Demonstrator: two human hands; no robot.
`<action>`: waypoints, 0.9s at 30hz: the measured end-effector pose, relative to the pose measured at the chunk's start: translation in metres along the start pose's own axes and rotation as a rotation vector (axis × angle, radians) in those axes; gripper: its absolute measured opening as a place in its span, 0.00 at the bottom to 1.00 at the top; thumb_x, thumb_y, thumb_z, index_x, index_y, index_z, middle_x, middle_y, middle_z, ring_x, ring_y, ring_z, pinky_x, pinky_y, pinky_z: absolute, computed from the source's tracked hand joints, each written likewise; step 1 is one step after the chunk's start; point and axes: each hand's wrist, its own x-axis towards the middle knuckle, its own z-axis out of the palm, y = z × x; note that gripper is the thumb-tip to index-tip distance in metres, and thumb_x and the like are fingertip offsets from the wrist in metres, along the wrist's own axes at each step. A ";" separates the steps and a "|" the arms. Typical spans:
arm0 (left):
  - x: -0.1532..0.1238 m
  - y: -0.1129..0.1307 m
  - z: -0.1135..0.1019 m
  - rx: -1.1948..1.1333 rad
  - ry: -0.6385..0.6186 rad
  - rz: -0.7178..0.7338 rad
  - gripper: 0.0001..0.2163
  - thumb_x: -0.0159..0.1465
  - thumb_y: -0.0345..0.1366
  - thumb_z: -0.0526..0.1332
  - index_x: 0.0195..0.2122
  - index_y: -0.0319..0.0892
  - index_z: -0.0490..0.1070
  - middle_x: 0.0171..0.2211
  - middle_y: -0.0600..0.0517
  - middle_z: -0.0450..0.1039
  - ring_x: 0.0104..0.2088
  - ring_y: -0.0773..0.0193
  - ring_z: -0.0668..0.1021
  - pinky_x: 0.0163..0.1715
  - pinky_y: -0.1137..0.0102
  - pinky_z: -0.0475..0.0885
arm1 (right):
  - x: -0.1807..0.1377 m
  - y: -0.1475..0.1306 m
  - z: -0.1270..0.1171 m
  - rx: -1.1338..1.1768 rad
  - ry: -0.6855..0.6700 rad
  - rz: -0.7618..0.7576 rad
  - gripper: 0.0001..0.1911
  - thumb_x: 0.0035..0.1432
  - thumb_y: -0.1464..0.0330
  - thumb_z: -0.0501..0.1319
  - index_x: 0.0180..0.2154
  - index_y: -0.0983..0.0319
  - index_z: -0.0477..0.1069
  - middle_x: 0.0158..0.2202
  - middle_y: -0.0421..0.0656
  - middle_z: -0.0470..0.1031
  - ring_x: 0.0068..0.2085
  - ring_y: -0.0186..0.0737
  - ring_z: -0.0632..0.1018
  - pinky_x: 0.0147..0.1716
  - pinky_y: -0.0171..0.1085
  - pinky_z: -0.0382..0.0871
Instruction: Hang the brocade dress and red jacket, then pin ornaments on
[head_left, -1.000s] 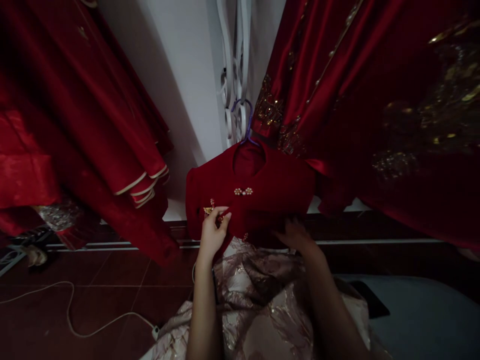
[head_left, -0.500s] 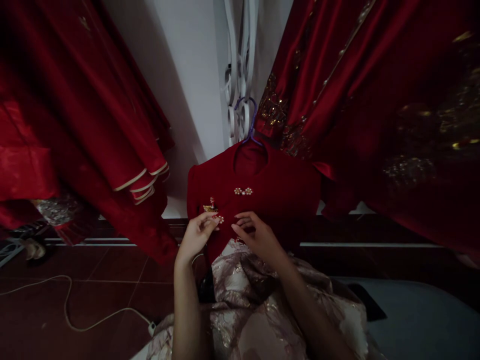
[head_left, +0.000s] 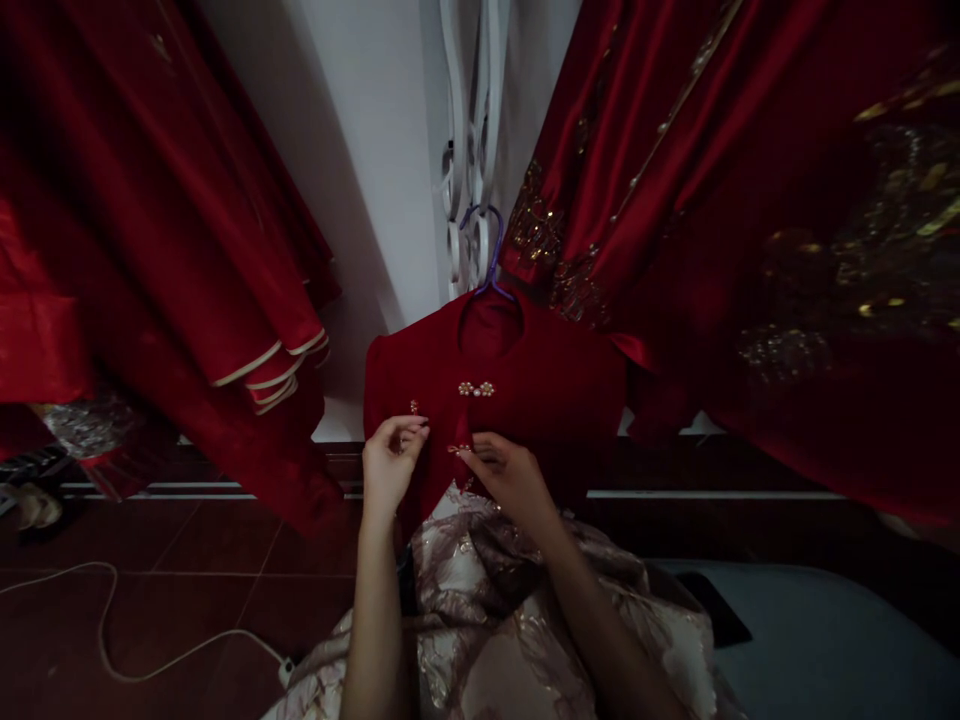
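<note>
A dark red garment (head_left: 559, 375) hangs in front of me on a purple hanger (head_left: 493, 278). Across its upper chest sits a fastened pearl flower clasp (head_left: 477, 390). My right hand (head_left: 517, 478) pinches a beaded clasp (head_left: 460, 450) at the garment's front edge, where a fold of red cloth stands out. To the left, my left hand (head_left: 390, 460) has its thumb and fingertips together over the garment's front; what lies between them is too small to make out. Just above those fingers shows a small bead ornament (head_left: 413, 407), its lower part hidden.
Red garments (head_left: 255, 290) hang on the left, and a red gown with gold sequins (head_left: 870, 240) hangs on the right. White scrolled metalwork (head_left: 480, 120) stands behind the hanger. Patterned cloth (head_left: 510, 640) covers my lap. A white cable (head_left: 180, 655) crosses the tiled floor.
My left hand has moved left, away from the beaded clasp it was at. My right fingertips now pinch a clasp, and the cloth there is lifted into a fold. The view has shifted slightly.
</note>
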 end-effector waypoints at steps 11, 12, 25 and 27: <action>0.005 -0.015 0.010 -0.252 0.042 -0.078 0.14 0.50 0.30 0.65 0.38 0.39 0.66 0.35 0.49 0.71 0.35 0.70 0.75 0.39 0.71 0.71 | -0.013 -0.042 -0.047 0.077 0.070 -0.047 0.16 0.49 0.62 0.64 0.38 0.59 0.64 0.31 0.41 0.73 0.35 0.35 0.76 0.35 0.34 0.73; 0.006 -0.016 0.011 -0.273 0.047 -0.084 0.14 0.50 0.29 0.64 0.38 0.38 0.66 0.34 0.49 0.72 0.35 0.70 0.75 0.39 0.71 0.71 | -0.011 -0.047 -0.047 0.089 0.068 -0.065 0.17 0.49 0.62 0.64 0.39 0.59 0.63 0.32 0.41 0.73 0.35 0.34 0.76 0.34 0.33 0.72; 0.006 -0.015 0.011 -0.282 0.104 -0.081 0.16 0.51 0.33 0.64 0.41 0.35 0.71 0.38 0.45 0.76 0.37 0.64 0.78 0.43 0.67 0.73 | 0.052 -0.019 0.020 -0.144 -0.072 -0.230 0.11 0.54 0.69 0.58 0.40 0.60 0.72 0.35 0.40 0.75 0.34 0.31 0.75 0.30 0.29 0.70; 0.006 -0.017 0.011 -0.278 0.119 -0.075 0.16 0.51 0.34 0.65 0.41 0.35 0.71 0.37 0.44 0.76 0.37 0.64 0.78 0.43 0.67 0.73 | 0.051 -0.017 0.018 -0.183 -0.060 -0.238 0.11 0.54 0.70 0.57 0.40 0.60 0.72 0.34 0.40 0.76 0.34 0.31 0.75 0.29 0.29 0.70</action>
